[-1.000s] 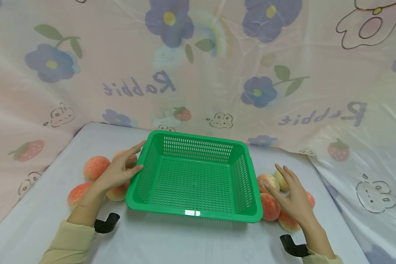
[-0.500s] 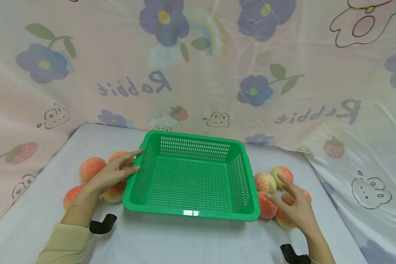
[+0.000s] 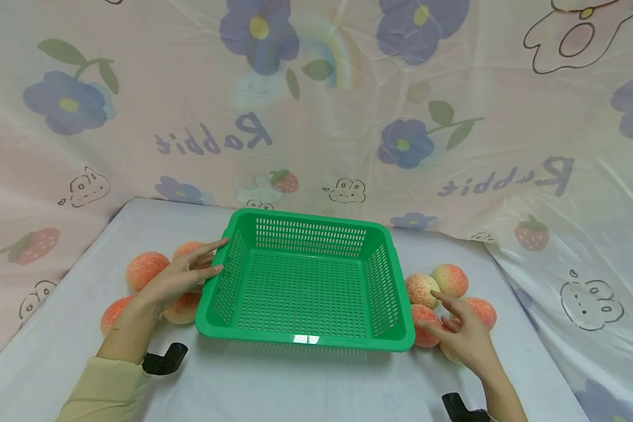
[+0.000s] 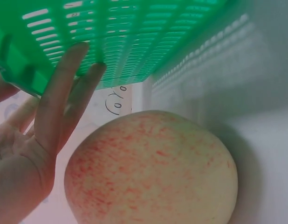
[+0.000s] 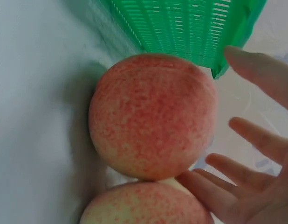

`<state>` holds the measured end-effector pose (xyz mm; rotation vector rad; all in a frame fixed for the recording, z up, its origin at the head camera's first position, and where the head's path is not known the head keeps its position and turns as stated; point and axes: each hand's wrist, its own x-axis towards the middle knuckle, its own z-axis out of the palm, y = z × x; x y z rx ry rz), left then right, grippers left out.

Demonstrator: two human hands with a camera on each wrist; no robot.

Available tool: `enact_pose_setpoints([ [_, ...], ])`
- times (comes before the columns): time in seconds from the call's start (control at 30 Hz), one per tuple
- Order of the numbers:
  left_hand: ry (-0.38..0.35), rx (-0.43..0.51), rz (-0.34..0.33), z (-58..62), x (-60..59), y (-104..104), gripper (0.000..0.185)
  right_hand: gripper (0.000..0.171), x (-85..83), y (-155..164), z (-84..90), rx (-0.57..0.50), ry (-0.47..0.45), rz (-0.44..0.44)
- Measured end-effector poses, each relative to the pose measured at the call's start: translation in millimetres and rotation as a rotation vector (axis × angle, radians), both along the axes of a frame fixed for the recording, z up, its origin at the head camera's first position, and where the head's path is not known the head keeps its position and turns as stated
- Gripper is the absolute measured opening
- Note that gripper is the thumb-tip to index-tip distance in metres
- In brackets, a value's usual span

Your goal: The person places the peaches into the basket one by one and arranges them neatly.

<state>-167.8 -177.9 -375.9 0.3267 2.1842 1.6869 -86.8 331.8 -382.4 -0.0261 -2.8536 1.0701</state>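
A green plastic basket [image 3: 358, 344] with slotted walls stands in the middle of the table, its inside bare. My left hand [image 3: 178, 280] touches its left side, with fingertips at the rim and straight fingers [image 4: 58, 100] along the outer wall. Below that palm sits a large peach [image 4: 153, 172]. My right hand [image 3: 466, 339] hovers over the peaches at the basket's right, fingers spread and holding nothing. Nearest to its thumb and fingers is a red peach [image 5: 153, 116], close beside the basket. A paler speckled peach [image 3: 421, 289] lies just behind that one.
Several peaches [image 3: 146, 271] lie left of the basket, partly hidden by the left arm. More peaches [image 3: 450, 280] cluster on the right. The white-covered table [image 3: 295, 392] meets a printed curtain [image 3: 316, 117] at the back. Black wrist mounts [image 3: 165, 358] jut from both arms.
My right hand has moved left and lower over the right-hand peaches, toward the red one. My left hand stays at the basket's rim. The head view has shifted slightly.
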Motion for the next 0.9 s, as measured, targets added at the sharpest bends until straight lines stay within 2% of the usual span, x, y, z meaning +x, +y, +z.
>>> enact_pose_setpoints([
  [0.13,-0.007,0.013,0.000,0.0,0.5,0.0,0.066,0.064,-2.5,-2.5,-0.4,0.059,-0.023,0.027],
  [0.33,-0.017,0.022,0.001,-1.0,0.1,-0.6,0.066,0.055,-4.9,-2.8,-1.9,0.083,-0.044,0.053],
  [0.57,-0.025,0.047,-0.008,-2.4,-0.2,-2.0,0.066,0.066,-5.2,-3.3,-6.3,0.120,-0.054,0.086],
  [0.77,-0.034,0.064,-0.017,-2.0,0.2,-2.1,0.066,0.064,-1.8,-5.0,-4.3,0.076,-0.054,0.070],
  [0.9,-0.038,0.069,-0.019,-1.7,-0.1,-1.4,0.066,0.067,2.2,-5.8,4.2,0.081,-0.084,0.015],
])
